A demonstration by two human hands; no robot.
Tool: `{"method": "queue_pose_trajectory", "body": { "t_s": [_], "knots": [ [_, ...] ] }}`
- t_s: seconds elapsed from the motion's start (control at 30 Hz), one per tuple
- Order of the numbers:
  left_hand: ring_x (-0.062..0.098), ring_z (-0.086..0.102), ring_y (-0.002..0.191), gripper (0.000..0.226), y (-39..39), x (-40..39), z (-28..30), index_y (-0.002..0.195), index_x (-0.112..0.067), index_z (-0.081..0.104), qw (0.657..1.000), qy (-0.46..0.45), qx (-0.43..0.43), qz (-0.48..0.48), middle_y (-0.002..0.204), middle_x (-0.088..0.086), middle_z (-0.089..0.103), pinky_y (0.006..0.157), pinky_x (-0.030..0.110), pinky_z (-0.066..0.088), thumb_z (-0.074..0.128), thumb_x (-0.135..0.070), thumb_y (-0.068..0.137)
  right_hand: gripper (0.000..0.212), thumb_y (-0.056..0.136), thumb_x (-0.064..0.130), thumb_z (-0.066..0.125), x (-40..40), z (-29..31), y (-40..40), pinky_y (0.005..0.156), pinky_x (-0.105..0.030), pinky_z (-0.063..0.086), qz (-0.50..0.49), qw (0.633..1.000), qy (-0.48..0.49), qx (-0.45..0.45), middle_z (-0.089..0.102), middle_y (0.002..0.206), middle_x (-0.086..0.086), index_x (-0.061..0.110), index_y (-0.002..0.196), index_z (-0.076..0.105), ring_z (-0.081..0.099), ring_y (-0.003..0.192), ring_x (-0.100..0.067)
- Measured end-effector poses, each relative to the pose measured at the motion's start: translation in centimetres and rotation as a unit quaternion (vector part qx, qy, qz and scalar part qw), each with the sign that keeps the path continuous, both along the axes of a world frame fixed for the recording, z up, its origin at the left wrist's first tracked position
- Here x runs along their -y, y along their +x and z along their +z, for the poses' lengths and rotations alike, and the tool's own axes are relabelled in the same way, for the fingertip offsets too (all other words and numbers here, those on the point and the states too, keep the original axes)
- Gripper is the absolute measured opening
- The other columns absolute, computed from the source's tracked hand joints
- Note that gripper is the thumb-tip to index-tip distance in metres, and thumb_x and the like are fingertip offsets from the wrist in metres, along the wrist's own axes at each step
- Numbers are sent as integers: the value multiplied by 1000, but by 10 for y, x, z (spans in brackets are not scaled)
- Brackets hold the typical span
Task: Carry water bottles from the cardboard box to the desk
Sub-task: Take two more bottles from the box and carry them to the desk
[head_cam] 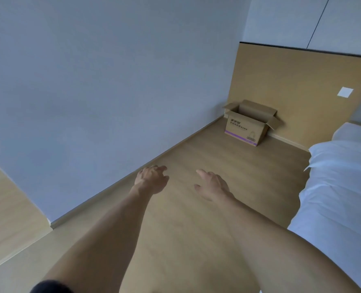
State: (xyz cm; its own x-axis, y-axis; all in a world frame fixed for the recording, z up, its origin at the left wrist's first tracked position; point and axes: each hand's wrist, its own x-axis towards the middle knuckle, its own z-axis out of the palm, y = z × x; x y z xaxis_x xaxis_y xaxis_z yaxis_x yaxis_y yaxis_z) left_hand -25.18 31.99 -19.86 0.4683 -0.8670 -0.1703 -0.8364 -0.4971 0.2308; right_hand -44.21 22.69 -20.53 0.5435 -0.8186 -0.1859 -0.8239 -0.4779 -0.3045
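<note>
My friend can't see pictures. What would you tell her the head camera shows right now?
Two bare arms reach forward over a wooden floor, the left hand and right hand both open and holding nothing. Farther off, an open cardboard box sits on the floor in the corner, against a tan wall panel. A bed with white sheets is at the right.

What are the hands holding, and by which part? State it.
Nothing. The left hand and right hand are open and empty; the cardboard box stands apart in the corner.
</note>
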Motion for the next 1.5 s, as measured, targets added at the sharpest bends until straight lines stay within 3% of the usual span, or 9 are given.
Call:
{"method": "queue_pose_trajectory", "body": {
  "t_s": [0.27, 0.6, 0.87, 1.17, 1.5],
  "knots": [
    [25, 40, 141, 52, 40, 152, -19, 153, -32, 36, 996, -1, -22, -86, 155, 1, 42, 114, 39, 32, 42, -40, 102, 57, 95, 47, 54, 122, -14, 23, 100, -38, 46, -87, 995, -5, -42, 55, 135, -8, 31, 147, 39, 52, 126, -30],
    [27, 47, 132, 49, 100, 359, -9, 150, -32, 41, 981, -12, -37, -192, 146, 1, 51, 107, 38, 38, 42, -38, 102, 56, 96, 47, 52, 269, -1, 62, 104, -39, 44, -211, 975, -2, -65, 51, 140, -8, 29, 148, 39, 48, 132, -28],
    [26, 48, 131, 48, 93, 477, -27, 149, -33, 41, 966, 10, -25, -259, 146, 1, 50, 107, 38, 37, 43, -38, 102, 53, 95, 48, 52, 362, -9, 61, 95, -39, 48, -282, 958, 18, -53, 56, 132, -7, 31, 144, 41, 53, 126, -29],
    [26, 46, 132, 48, 99, 644, -35, 149, -30, 41, 963, 9, 9, -270, 146, 3, 50, 108, 39, 37, 42, -38, 102, 54, 95, 46, 53, 532, -38, 63, 102, -40, 45, -286, 957, 39, -25, 51, 140, -7, 31, 146, 40, 47, 133, -28],
    [26, 48, 131, 47, 95, 827, -23, 148, -30, 43, 969, -2, 13, -245, 145, 1, 52, 107, 39, 37, 43, -37, 101, 58, 94, 48, 54, 731, -23, 70, 102, -41, 44, -254, 965, 56, -10, 49, 144, -5, 36, 148, 37, 45, 135, -27]
  ]
}}
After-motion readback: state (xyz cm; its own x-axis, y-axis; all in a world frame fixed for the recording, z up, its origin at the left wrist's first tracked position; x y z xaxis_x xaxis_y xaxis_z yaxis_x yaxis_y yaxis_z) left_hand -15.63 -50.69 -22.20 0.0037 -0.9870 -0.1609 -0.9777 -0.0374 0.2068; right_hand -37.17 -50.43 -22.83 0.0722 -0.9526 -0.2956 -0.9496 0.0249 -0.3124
